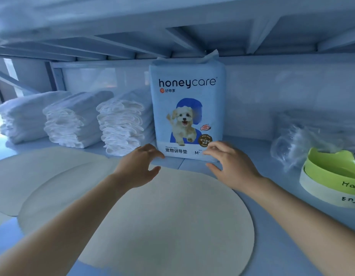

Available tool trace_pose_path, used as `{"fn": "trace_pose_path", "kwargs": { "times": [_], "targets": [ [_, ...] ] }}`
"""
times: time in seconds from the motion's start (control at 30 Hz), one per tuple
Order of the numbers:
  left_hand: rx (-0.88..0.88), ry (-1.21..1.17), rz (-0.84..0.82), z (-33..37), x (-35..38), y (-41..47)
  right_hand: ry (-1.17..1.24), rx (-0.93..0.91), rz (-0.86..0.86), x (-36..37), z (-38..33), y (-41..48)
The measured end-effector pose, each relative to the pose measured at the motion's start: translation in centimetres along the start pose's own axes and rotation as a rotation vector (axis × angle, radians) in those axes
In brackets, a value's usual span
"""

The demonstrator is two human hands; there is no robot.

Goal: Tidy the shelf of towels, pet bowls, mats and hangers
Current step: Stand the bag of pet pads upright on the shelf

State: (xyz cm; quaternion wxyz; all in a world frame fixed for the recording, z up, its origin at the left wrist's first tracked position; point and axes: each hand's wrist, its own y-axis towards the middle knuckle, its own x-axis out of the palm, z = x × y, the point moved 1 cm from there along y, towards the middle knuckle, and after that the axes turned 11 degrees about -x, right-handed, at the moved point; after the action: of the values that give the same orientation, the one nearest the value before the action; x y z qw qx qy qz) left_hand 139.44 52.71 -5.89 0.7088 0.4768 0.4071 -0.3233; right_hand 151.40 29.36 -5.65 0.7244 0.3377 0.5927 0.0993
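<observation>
A pale blue pack of pet training pads (pixel 187 108) with a puppy picture stands upright at the back of the shelf. My left hand (pixel 139 165) hovers just in front of its lower left corner, fingers loosely spread and holding nothing. My right hand (pixel 230 164) is at the pack's lower right corner, fingers relaxed and apart; I cannot tell if they touch the pack. Round beige mats (pixel 172 216) lie overlapping on the shelf under my arms. Three stacks of folded white towels (pixel 120 124) sit left of the pack. Green and white pet bowls (pixel 331 176) are nested at the right.
Crumpled clear plastic bags (pixel 304 140) lie behind the bowls at the right. The shelf above hangs low overhead with metal ribs (pixel 172 36). A translucent back panel (pixel 272 92) closes the rear.
</observation>
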Motion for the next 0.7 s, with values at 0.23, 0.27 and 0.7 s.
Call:
{"fn": "trace_pose_path", "kwargs": {
  "times": [0.23, 0.27, 0.7],
  "targets": [
    [0.013, -0.013, 0.093, -3.0, 0.2, 5.3, -0.166, 0.044, 0.048, 1.4, 1.7, 3.1],
    [0.032, -0.012, 0.114, -3.3, 0.0, 6.1, -0.184, 0.062, 0.063, 1.6, 1.9, 3.5],
    [0.135, -0.337, 0.169, -3.6, 2.7, 13.3, -0.24, 0.455, 0.148, 3.9, 2.3, 5.5]
  ]
}}
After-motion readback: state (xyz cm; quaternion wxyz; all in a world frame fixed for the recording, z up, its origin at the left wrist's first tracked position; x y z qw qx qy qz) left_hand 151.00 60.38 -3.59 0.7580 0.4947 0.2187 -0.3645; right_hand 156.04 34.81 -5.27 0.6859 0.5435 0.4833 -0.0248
